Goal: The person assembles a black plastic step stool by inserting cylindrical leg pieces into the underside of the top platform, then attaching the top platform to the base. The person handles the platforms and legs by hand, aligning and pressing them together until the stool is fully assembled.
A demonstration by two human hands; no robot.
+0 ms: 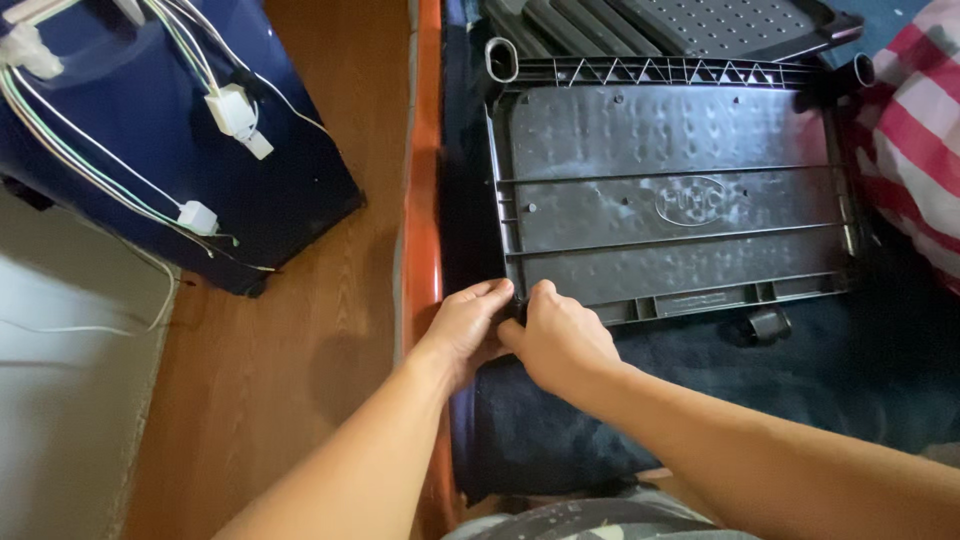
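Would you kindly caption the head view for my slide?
Both hands, left hand and right hand, grip the near corner of a black plastic panel.

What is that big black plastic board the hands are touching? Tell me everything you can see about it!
The black plastic panel is a flat rectangular shelf lying face down on a dark blue blanket. Its underside looks glossy and dimpled, crossed by thin raised ribs, with an oval embossed mark in the middle. A zigzag lattice runs along the far edge between two round corner sockets. The left hand and right hand both grip its near left corner. Another perforated shelf lies beyond it.
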